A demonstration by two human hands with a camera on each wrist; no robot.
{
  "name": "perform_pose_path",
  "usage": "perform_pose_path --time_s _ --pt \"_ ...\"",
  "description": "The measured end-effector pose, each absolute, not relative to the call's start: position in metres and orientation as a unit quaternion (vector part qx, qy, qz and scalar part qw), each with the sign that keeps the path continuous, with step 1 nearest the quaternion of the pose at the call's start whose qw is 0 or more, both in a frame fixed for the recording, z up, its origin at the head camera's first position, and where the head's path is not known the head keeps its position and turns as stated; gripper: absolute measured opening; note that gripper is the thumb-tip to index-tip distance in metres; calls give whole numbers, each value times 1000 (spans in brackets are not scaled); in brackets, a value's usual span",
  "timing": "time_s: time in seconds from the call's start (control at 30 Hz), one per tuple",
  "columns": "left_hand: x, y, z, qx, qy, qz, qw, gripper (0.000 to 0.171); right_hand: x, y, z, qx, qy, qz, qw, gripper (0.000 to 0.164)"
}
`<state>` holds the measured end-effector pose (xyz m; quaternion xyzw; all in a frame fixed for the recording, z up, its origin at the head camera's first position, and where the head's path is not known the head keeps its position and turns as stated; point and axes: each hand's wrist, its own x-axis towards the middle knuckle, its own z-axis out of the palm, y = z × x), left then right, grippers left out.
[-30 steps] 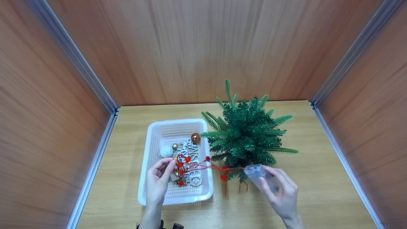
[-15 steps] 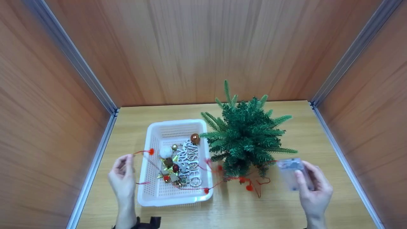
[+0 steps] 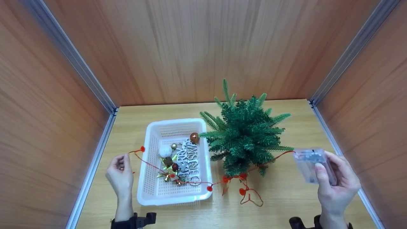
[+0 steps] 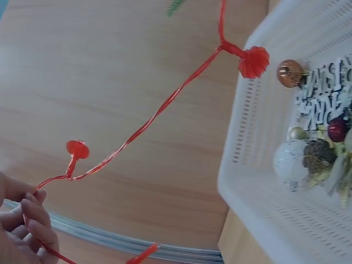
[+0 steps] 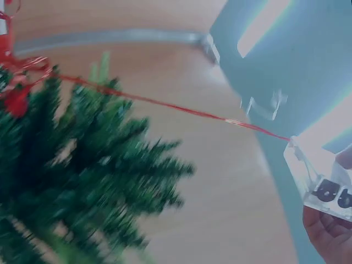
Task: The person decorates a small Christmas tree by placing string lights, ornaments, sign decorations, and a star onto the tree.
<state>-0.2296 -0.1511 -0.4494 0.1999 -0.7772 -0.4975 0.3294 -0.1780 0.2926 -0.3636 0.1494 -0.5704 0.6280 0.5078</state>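
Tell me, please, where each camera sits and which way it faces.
Head: worn on the head, facing forward and down at the basket, tree and red string; left hand and right hand show.
Left wrist: worn there, facing the red string and basket; part of the left hand shows.
Right wrist: worn there, facing the tree and clear box; part of the right hand shows.
Shared: head and left wrist both show the basket.

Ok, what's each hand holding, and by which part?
Left hand: the red cord, near one of its bobbles. Right hand: the clear box, by its right side in the head view, thumb over its face.
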Motion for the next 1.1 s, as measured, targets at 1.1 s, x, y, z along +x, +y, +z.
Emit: perform_pose_path --time_s 1.1 --pt "-184 27 -490 -187 -818 -542 41 36 -207 234 -319 290 -607 581 458 40"
